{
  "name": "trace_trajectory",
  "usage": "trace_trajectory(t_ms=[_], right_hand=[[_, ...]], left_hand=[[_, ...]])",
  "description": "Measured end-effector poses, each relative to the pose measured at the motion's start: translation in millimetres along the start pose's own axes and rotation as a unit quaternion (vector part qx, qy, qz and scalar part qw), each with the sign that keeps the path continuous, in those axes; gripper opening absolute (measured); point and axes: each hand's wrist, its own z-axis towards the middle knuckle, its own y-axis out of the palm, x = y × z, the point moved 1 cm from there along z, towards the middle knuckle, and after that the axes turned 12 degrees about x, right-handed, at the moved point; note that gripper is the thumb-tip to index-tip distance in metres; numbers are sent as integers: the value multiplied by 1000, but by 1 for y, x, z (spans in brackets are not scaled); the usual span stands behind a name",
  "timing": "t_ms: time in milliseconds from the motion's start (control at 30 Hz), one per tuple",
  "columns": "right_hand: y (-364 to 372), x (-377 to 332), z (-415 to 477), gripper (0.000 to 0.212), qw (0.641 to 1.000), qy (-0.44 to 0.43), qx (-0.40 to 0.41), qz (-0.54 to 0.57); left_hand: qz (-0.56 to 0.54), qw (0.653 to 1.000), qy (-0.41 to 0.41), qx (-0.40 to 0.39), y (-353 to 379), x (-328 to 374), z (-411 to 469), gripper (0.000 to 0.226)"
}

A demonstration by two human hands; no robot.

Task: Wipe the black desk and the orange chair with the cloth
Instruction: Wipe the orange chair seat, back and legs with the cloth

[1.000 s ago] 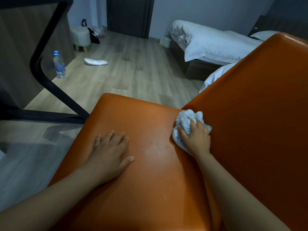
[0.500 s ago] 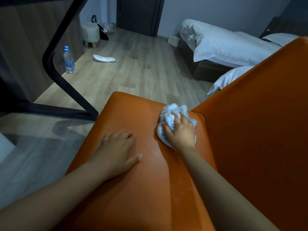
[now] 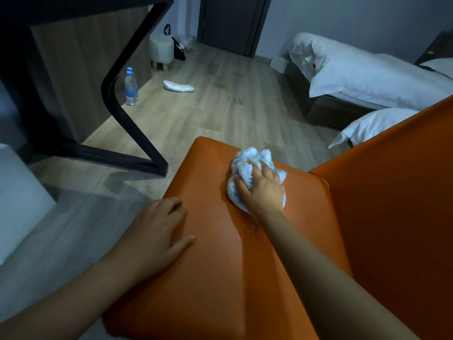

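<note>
Two hands work the orange chair [image 3: 220,278]: right hand [image 3: 262,192], its grip clenched on the cloth [image 3: 250,165], has swept from backrest toward the seat's front edge; left hand [image 3: 157,229] braces flat, released.

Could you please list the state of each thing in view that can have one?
Cloth: bunched, pressed on the seat.
Right hand: gripping the cloth.
Left hand: flat on the seat's left edge.
Chair: specks on the seat.
Bottle: upright, capped.
Door: closed.
</note>
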Motion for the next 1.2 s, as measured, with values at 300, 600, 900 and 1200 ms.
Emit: trace_trajectory(t_ms=[300,600,900,1200], right_hand=[[25,-58,21,54,997,-63,-12,32],[32,-94,47,32,984,-147,-68,78],[-23,-65,33,30,967,-126,-14,220],[-91,44,-18,18,987,-2,87,136]], left_hand=[[-32,999,15,23,7,-10,-2,91],[-31,999,10,17,7,-12,0,96],[-14,1000,8,-14,-5,-3,1,73],[5,999,16,-40,-10,29,1,65]])
